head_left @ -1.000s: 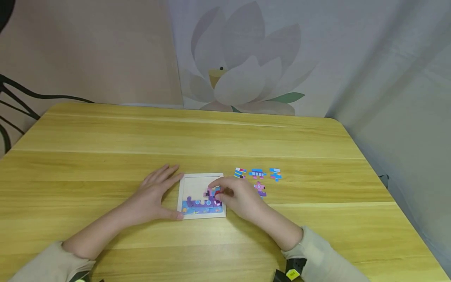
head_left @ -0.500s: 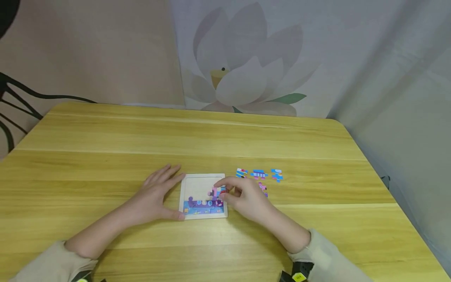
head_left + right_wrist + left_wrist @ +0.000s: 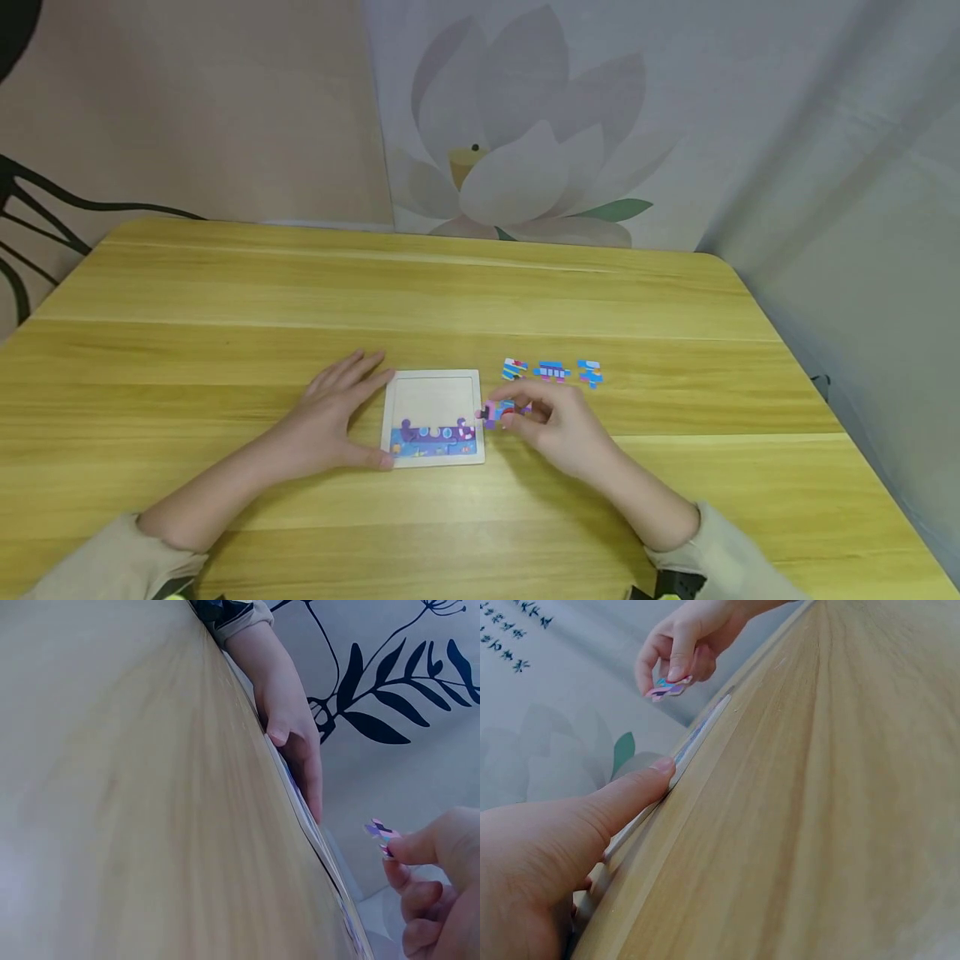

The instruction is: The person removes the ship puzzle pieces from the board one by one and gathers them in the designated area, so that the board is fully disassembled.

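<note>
A square puzzle tray with a pale rim lies on the table, its lower part filled with joined purple and blue puzzle pieces. My left hand has its fingers spread along the tray's left side, thumb touching the lower left corner. Just right of the tray, my right hand pinches a pink, blue and red puzzle piece between thumb and fingers. Both wrist views show this piece raised off the table; part of it is covered by the fingertips.
Behind my right hand lie loose puzzle pieces: a striped one, a blue one with windows and another blue one. The wooden table ends at a curtain printed with a flower.
My right hand has lifted the puzzle piece off the tray's right part and moved right with it. A pink loose piece is now hidden behind that hand. My left hand stays at the tray.
</note>
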Available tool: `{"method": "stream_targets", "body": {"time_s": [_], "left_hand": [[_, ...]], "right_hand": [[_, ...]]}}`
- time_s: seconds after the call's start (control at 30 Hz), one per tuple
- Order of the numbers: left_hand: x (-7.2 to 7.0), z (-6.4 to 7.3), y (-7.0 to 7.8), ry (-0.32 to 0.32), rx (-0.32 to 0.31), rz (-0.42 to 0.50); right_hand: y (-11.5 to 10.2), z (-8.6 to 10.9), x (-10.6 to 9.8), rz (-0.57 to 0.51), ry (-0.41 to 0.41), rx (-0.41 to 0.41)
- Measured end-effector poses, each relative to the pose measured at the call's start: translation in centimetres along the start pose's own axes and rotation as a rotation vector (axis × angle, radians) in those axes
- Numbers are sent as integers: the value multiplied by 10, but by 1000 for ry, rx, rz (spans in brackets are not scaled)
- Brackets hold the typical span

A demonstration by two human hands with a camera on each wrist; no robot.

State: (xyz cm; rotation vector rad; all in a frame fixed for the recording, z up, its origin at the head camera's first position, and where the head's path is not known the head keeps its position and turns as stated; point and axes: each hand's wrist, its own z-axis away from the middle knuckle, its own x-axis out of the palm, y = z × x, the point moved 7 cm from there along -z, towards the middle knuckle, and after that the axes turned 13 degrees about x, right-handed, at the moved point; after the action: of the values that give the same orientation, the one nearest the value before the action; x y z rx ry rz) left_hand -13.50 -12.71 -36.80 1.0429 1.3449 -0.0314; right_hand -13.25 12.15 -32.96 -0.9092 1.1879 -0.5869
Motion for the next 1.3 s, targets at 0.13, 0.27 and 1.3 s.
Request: {"method": "stream_targets", "body": {"time_s": [0.13, 0.27, 1.3], "left_hand": [[0, 0, 0, 0, 1, -1], [0, 0, 0, -1, 0, -5], [0, 0, 1, -1, 0, -3]], "right_hand": [[6, 3, -9, -5, 13, 21], [12, 5, -18, -28, 13, 17], [65, 15, -80, 30, 98, 87]]}}
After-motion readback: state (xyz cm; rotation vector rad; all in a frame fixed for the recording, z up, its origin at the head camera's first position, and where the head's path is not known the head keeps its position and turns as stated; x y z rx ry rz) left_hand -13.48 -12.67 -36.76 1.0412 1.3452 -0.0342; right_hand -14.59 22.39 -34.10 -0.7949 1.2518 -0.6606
